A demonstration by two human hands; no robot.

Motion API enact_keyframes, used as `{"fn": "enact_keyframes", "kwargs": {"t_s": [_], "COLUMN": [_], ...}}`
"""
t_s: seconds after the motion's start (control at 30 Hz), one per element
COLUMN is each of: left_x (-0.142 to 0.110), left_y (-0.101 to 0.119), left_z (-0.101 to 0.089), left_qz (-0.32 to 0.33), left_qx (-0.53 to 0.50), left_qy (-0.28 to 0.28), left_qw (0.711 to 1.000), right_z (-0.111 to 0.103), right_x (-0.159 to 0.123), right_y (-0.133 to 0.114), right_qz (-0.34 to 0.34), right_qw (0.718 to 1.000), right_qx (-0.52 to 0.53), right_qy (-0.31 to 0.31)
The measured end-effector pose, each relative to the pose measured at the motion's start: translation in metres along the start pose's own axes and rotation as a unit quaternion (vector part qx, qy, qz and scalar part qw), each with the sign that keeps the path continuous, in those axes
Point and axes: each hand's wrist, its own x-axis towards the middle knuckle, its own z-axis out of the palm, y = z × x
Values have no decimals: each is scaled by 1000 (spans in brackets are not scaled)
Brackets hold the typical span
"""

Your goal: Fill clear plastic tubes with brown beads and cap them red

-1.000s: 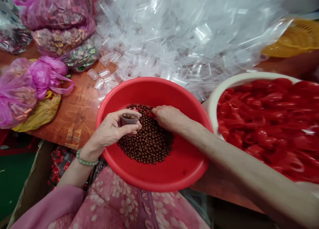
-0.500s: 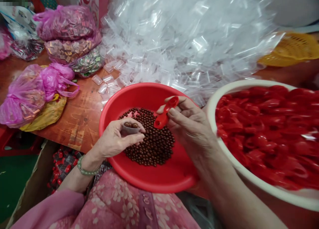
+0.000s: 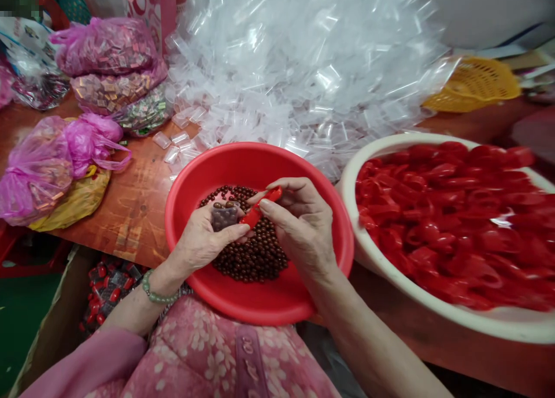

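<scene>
Centre frame | left hand [image 3: 202, 235] grasps cup [image 3: 224, 220] of brown balls [image 3: 229, 204] | right hand [image 3: 307, 227] pinches red piece [image 3: 252, 215], long axis slanting down-left, lower end beside cup

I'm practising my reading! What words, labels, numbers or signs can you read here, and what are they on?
No words or numbers can be read clearly.
White bag: print too small and blurred to read.
Purple strip on the pink clothes: pale marks; I can't tell if they're letters.
Clear cup in the left hand, red plastic piece in the right hand: no writing shows.
</scene>
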Motion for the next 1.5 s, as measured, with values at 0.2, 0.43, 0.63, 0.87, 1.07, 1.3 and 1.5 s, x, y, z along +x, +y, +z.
{"fn": "enact_keyframes", "kwargs": {"t_s": [0.2, 0.43, 0.63, 0.87, 1.07, 1.3, 1.5], "left_x": [-1, 3, 4, 5, 5, 6, 6], "left_y": [-1, -4, -6, -9, -12, -8, -4], "left_z": [-4, -6, -11, -14, -17, -13, -12], "left_qz": [90, 67, 42, 54, 40, -1, -31], "left_qx": [122, 48, 21, 20, 61, 2, -46], "left_qy": [28, 27, 9, 4, -18, -36, -119], "left_qw": [988, 996, 999, 998, 997, 999, 991], "right_z": [-5, -19, -14, -1, -1, -17, -17], "right_x": [-8, -12, -18, -36, -43, -14, 12], "right_y": [-10, -24, -20, 12, 24, -3, -22], "right_qz": [-41, -85, -167, -308, -268, -200, -172], "right_qw": [993, 934, 894, 817, 821, 899, 940], "right_qx": [-108, -285, -356, -474, -473, -344, -253], "right_qy": [23, -197, -214, -115, -173, -185, -150]}}
